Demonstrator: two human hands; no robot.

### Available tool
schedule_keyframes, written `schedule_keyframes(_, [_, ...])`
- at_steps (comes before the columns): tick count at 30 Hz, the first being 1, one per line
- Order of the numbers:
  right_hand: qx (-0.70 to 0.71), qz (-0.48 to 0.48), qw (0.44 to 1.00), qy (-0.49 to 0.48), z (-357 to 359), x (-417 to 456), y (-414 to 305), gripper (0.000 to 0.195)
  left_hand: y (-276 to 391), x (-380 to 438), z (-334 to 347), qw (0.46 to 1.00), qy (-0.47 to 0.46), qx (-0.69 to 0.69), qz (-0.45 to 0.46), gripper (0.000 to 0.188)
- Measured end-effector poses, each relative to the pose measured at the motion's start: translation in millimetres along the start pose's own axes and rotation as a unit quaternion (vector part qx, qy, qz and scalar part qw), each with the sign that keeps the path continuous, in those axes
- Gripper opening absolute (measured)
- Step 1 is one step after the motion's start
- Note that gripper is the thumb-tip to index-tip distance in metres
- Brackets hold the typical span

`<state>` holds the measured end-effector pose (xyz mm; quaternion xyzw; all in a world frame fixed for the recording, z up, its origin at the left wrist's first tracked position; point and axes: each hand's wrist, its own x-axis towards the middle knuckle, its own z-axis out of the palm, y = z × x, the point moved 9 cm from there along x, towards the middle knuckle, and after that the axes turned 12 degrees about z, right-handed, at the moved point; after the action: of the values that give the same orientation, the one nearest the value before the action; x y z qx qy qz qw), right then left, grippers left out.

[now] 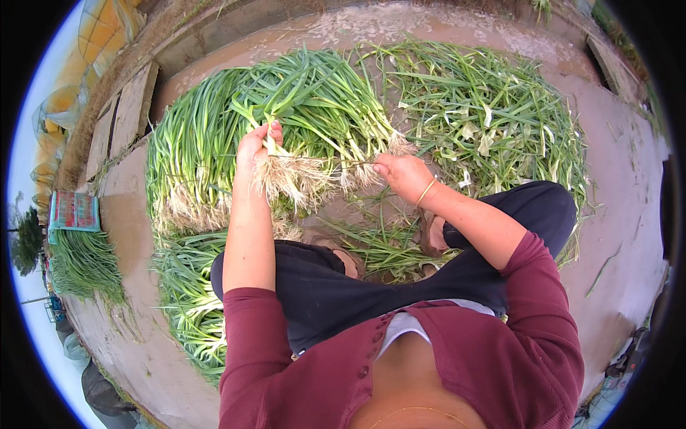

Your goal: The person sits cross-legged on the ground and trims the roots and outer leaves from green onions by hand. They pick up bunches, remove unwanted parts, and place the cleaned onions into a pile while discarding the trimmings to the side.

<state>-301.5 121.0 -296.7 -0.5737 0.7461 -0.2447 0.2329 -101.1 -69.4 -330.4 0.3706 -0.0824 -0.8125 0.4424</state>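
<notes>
My left hand (261, 140) grips a few green garlic stalks (272, 140) just above their pale, stringy roots (292, 177). Their leaves point away from me over a larger pile of green garlic (316, 80). A thin dark strand (343, 159) stretches from beside the left hand across the roots to my right hand (403, 172), whose fingertips pinch its end. Whether the strand is a tie or a plant fibre I cannot tell. Just beyond the right fingers lie the roots (399, 145) of other stalks in the pile.
Bundled green garlic (182, 182) lines the left, with more (198, 300) beside my knee. Loose trimmed leaves (493, 118) are heaped at the right, and scraps (396, 246) lie between my shoes. A teal crate (74, 214) stands far left on the wet concrete (128, 236), next to more greens (86, 265).
</notes>
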Motion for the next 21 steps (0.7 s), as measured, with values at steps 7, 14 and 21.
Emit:
schedule_keyframes(7, [0.482,0.262,0.831,-0.088,24,74,49,0.018,6,-48,20,0.995,-0.087,-0.031,-0.048,0.019])
schedule_keyframes(14, [0.628,0.187,0.689,-0.308,99,91,-97,0.017,-6,-72,7,0.991,-0.052,0.120,0.011,0.029])
schedule_keyframes(21, [0.589,0.172,0.743,-0.267,89,119,-64,0.014,-10,-89,-1,0.977,-0.080,0.198,0.018,0.033])
